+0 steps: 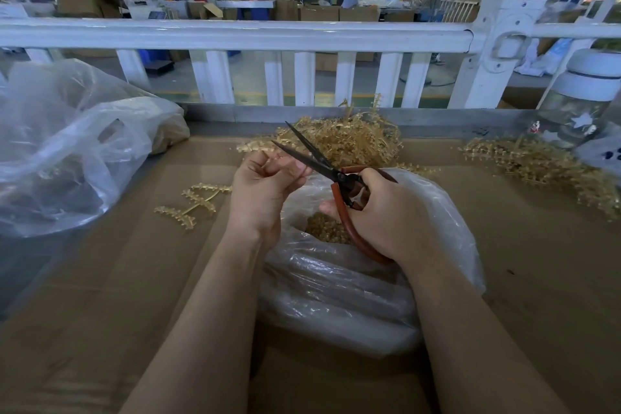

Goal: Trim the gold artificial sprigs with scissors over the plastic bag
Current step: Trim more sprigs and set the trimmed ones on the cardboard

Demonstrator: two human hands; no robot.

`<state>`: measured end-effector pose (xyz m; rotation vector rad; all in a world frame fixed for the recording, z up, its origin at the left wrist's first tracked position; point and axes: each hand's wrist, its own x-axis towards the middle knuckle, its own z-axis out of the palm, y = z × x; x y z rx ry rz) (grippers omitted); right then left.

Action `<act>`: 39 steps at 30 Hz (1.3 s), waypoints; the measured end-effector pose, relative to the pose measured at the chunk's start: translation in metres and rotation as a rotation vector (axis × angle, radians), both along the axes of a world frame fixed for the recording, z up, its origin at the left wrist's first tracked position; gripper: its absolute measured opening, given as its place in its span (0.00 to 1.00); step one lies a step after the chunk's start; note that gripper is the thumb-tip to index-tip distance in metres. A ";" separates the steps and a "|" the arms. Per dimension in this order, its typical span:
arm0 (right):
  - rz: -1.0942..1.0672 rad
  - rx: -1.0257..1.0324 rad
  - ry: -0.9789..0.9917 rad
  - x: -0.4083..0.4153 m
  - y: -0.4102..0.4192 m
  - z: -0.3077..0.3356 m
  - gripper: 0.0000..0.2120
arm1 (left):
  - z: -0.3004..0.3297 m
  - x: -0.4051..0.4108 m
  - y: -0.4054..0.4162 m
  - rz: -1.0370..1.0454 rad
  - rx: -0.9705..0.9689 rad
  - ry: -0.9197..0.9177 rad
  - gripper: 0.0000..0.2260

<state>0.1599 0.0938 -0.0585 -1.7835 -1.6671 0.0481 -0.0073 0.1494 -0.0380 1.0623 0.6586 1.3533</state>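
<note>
The two bare forearms come in from the bottom edge over the cardboard-covered bench (pixel 100 296). The right hand (pixel 379 212) has its grip closed around the orange handles of the scissors (pixel 322 163), whose dark blades stand open and point up to the left. The left hand (pixel 265 185) pinches a thin gold sprig (pixel 258 146) between curled fingers, just beside the blades and above the open plastic bag (pixel 353 296), where gold cuttings (pixel 327 228) already lie. To cut well, I think the stem should sit deep between the blades and stay over the bag mouth, with the fingertips away from the edge. Behind lies a heap of sprigs (pixel 346 138), another heap (pixel 537 165) at right, two loose sprigs (pixel 195 203) at left, a second clear bag (pixel 67 151) and a white fence (pixel 235 33).
</note>
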 end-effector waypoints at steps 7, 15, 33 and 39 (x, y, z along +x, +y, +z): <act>-0.047 0.023 -0.071 0.000 0.001 0.003 0.31 | -0.001 0.000 0.001 0.051 0.045 0.071 0.20; -0.044 0.039 -0.060 0.001 0.003 0.000 0.37 | -0.003 -0.002 0.004 0.085 0.048 0.099 0.09; -0.050 0.052 -0.104 0.004 0.002 0.000 0.29 | -0.001 -0.002 0.001 0.028 0.048 0.163 0.10; -0.051 0.049 -0.115 0.003 0.000 0.002 0.28 | -0.003 0.000 0.001 0.041 0.099 0.238 0.09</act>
